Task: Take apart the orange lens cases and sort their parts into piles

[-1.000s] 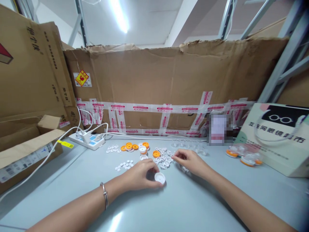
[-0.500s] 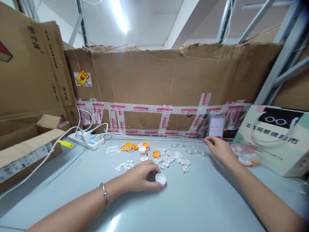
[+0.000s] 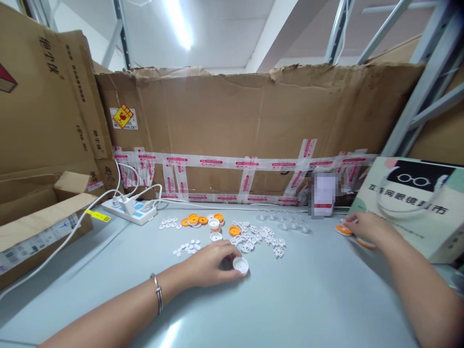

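The left hand (image 3: pixel 217 263) pinches a white cup (image 3: pixel 240 265) near loose white parts (image 3: pixel 268 233), apparently awaiting assembly; the right hand (image 3: pixel 368 228) (grip unclear) is at orange discs (image 3: pixel 343 230), seemingly finished, beside a bag (image 3: pixel 415 203).

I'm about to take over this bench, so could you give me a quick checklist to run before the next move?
1. Left hand has its grip on the white cup: ok, thumb and fingers at its side.
2. White cup's hollow side showing: ok.
3. Right hand has a firm grip on the orange-and-white piece: cannot tell, fingers cover it.
4. Right hand beside the white cup: not ok, it is by the paper bag.
5. Patterned white pieces apart from the small white discs: ok.
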`<state>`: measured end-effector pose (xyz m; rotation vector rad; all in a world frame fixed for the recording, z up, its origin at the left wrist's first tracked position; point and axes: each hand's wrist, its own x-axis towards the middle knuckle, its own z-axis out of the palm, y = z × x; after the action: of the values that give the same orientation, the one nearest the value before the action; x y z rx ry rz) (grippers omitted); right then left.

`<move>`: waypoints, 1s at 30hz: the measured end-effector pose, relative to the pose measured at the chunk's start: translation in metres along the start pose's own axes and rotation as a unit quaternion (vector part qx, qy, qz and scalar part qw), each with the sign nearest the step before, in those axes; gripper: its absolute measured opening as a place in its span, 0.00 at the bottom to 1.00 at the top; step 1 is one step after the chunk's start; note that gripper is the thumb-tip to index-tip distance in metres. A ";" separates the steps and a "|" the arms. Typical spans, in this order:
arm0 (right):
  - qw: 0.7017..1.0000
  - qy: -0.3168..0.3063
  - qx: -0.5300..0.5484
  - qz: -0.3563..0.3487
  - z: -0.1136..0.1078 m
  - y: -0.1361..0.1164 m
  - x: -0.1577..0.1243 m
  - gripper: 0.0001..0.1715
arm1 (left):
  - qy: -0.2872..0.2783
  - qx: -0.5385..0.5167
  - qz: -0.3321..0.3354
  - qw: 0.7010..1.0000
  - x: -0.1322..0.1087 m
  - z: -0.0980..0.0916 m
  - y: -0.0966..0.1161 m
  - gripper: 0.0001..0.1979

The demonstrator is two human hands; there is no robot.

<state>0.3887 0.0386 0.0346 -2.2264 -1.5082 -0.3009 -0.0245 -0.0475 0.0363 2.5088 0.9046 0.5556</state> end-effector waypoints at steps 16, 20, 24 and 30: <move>0.889 -0.257 0.298 -0.236 -0.021 -0.122 -0.081 0.16 | 0.009 -0.002 -0.028 1.000 0.001 0.003 -0.004 0.15; 0.814 -0.341 0.362 -0.300 -0.022 -0.174 -0.137 0.17 | 0.024 -0.003 -0.037 0.999 0.005 0.008 -0.009 0.17; 0.800 -0.361 0.373 -0.301 -0.015 -0.185 -0.155 0.15 | 0.037 -0.050 -0.053 0.997 0.007 0.013 -0.010 0.16; 0.783 -0.378 0.396 -0.296 -0.012 -0.181 -0.151 0.07 | 0.056 -0.132 -0.049 0.988 0.005 0.017 -0.009 0.20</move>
<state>0.1651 -0.0354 0.0248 -1.1527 -2.1467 1.0097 -0.0169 -0.0419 0.0185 2.2024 0.9233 0.7392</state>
